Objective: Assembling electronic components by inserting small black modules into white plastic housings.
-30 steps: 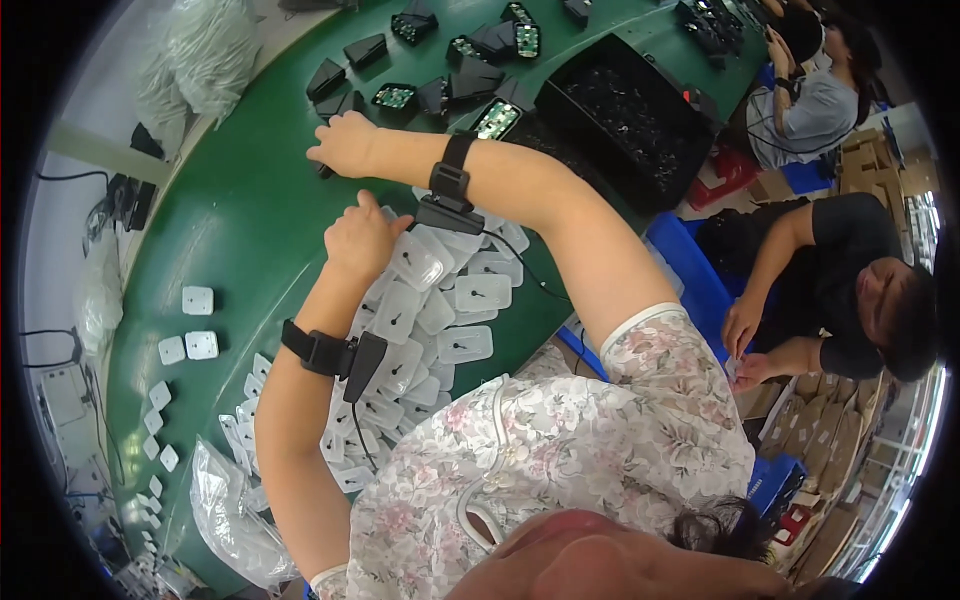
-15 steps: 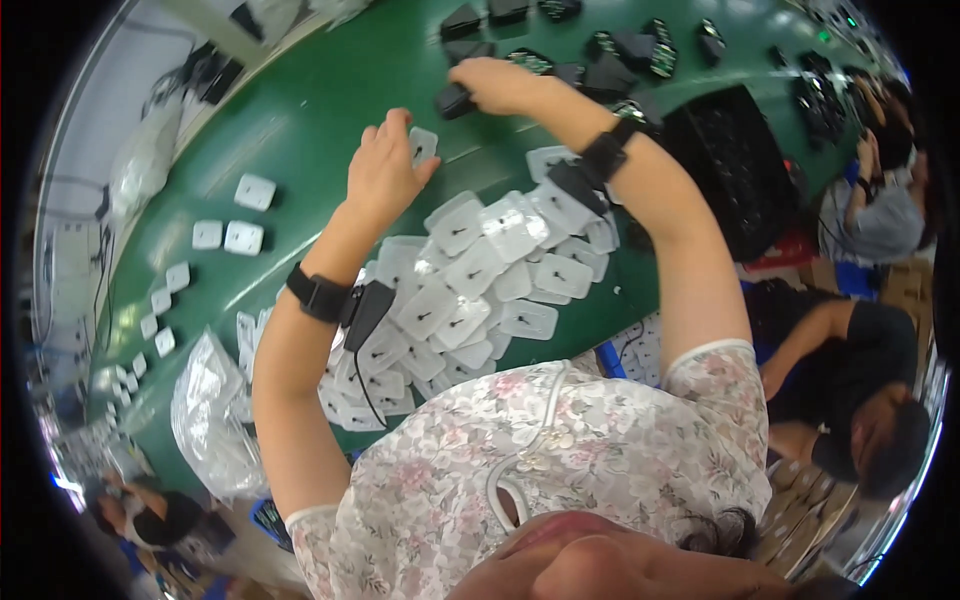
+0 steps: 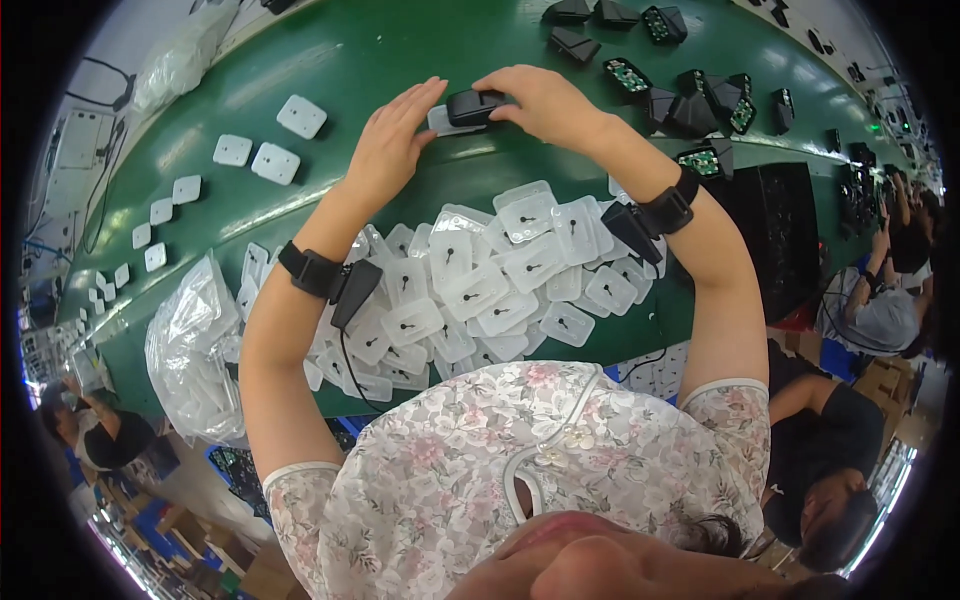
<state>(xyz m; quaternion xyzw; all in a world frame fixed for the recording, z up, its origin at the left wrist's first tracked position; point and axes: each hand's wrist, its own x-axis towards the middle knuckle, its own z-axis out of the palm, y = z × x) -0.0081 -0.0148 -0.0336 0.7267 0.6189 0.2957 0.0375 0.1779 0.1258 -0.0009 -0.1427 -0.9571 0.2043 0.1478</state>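
Observation:
A black plastic housing (image 3: 476,107) is in my right hand (image 3: 545,108), its fingers closed round the right end. The housing overlaps a white rounded-rectangular plastic cover (image 3: 440,122), which shows at its left and lower edges. Beside that cover is my left hand (image 3: 392,140), fingers stretched out and thumb apart; whether the thumb touches the cover is unclear. A large heap of similar white covers (image 3: 480,290), several showing a small dark mark in the middle, lies between my arms and my body.
White pieces (image 3: 302,117) run along the left of the green table (image 3: 350,50). Black housings (image 3: 690,113), some showing green circuit boards, are at the far right. A clear plastic bag (image 3: 195,345) sits by my left elbow, a black bin (image 3: 775,225) beyond my right arm. Other people work nearby.
My right hand has brought the black housing from farther right and back onto the white cover by my left hand. The whole view has shifted.

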